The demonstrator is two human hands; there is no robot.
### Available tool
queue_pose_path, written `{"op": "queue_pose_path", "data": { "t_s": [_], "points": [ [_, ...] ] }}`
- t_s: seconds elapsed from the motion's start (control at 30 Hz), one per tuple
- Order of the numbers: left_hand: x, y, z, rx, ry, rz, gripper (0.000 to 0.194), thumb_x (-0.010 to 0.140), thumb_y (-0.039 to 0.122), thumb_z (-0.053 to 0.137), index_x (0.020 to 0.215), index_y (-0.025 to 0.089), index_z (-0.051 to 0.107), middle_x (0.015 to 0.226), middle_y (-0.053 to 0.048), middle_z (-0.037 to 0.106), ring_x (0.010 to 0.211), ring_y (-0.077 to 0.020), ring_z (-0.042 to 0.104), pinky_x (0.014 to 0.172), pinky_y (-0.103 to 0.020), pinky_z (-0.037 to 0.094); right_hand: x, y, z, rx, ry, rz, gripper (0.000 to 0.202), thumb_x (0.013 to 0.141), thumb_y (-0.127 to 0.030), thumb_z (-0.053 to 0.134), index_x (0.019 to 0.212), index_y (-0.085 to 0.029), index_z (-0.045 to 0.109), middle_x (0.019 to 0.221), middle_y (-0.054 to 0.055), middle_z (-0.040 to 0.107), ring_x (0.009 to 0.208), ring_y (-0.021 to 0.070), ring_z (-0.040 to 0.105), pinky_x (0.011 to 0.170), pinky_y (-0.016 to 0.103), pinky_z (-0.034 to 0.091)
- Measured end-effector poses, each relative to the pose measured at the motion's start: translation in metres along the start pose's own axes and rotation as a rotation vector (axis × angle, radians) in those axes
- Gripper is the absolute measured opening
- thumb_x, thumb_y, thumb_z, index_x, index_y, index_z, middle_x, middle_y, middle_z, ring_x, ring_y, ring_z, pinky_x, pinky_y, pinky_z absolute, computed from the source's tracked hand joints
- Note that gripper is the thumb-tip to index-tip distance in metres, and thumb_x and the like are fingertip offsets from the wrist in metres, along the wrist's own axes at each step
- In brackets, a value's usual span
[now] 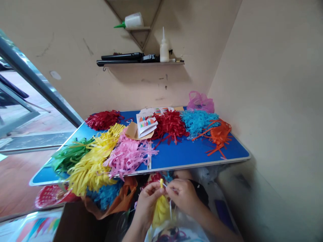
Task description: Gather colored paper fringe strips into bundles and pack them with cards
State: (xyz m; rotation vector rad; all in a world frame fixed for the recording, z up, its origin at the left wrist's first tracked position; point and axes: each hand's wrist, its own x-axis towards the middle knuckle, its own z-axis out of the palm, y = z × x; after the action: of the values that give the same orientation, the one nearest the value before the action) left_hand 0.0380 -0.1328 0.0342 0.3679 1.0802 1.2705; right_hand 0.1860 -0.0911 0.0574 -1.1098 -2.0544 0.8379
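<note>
Low in front of me, below the table's near edge, my two hands meet over a yellow paper tassel (160, 210). My left hand (148, 200) pinches the tassel's narrow top, and its strips hang down under the fingers. Close beside it, my right hand (183, 193) has its fingers pressed together on a thin white string (164, 185) at the tassel's top. Part of the string dangles between the hands. A clear plastic bag (186, 232) with dark red bits visible lies below, near my lap.
The blue table (176, 154) bears yellow (97, 158), pink (130, 153), green (72, 153), red (170, 124), light blue (199, 121) and orange (219, 136) tassel bundles. Folded printed cards (146, 126) lie among them. A red basket (47, 196) stands lower left. A wall shelf (143, 64) holds a glue bottle (164, 50).
</note>
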Motion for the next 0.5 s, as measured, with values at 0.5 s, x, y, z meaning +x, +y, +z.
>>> {"op": "queue_pose_path", "data": {
  "t_s": [0.5],
  "points": [
    [0.002, -0.011, -0.018, 1.327, 0.004, 0.641, 0.004, 0.088, 0.026, 0.059, 0.09, 0.023, 0.06, 0.083, -0.007, 0.07, 0.076, -0.0194, 0.067, 0.066, -0.027, 0.049, -0.002, 0.027, -0.001, 0.517, 0.076, 0.151, 0.024, 0.09, -0.033, 0.057, 0.072, -0.02, 0.064, 0.085, 0.005, 0.068, 0.077, 0.0186, 0.062, 0.073, 0.031, 0.05]
  ]
}}
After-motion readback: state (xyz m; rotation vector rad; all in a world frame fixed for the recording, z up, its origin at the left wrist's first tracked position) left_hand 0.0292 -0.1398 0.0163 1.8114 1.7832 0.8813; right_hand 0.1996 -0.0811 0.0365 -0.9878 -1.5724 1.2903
